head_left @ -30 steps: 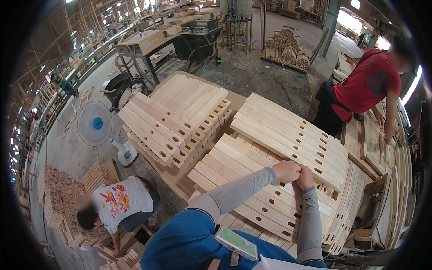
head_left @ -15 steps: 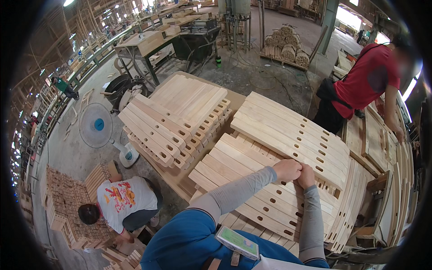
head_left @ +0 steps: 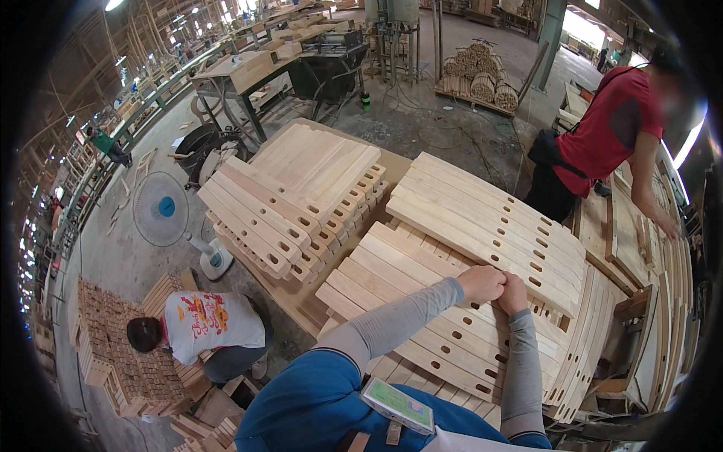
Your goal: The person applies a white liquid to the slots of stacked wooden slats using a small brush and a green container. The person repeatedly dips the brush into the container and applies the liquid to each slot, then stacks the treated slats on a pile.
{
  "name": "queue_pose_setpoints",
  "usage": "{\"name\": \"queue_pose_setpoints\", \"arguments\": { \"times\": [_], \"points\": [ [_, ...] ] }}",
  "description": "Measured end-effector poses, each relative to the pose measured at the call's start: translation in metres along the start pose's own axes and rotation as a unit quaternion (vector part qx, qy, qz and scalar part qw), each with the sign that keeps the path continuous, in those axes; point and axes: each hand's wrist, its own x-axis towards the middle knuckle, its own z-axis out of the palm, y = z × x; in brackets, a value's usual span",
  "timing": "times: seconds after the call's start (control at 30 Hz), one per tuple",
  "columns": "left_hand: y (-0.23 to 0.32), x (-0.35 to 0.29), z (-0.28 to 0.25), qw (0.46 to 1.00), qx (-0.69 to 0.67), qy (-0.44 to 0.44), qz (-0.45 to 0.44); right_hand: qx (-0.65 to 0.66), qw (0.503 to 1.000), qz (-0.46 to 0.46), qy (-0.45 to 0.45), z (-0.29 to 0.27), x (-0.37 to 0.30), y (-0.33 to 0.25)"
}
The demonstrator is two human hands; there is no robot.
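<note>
My left hand [head_left: 482,285] and my right hand [head_left: 514,294] meet over the near stack of slotted wooden boards [head_left: 422,297]. The fingers of both are curled and pressed together. Whatever they pinch, if anything, is hidden or too small to make out. Just beyond them lies another layer of pale slotted boards [head_left: 452,197], with oval holes in rows. Beside it on the left stands a higher stack of similar boards [head_left: 316,169].
A standing fan [head_left: 161,209] is on the floor at left. Near it a person in a white shirt [head_left: 215,324] crouches by stacked small wood pieces [head_left: 120,346]. At right, a person in a red shirt [head_left: 610,132] bends over wooden panels [head_left: 629,226]. Bundled sticks [head_left: 482,75] lie behind.
My hands stay in nearly the same place. The crouching person has shifted a little, and the arm that reached down is no longer seen. The person in red has moved the reaching arm slightly.
</note>
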Motion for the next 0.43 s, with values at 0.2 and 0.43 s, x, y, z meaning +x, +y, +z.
{"name": "queue_pose_setpoints", "arguments": {
  "times": [0.2,0.43],
  "points": [
    [-0.0011,0.0006,0.0014,1.000,-0.005,0.004,-0.001,-0.001,1.000,0.001,0.000,-0.0001,0.0004,0.0010],
    [-0.0016,0.0008,0.0015,1.000,0.004,-0.012,-0.007,-0.005,1.000,0.025,-0.013,-0.0014,-0.0002,-0.0019]
  ]
}}
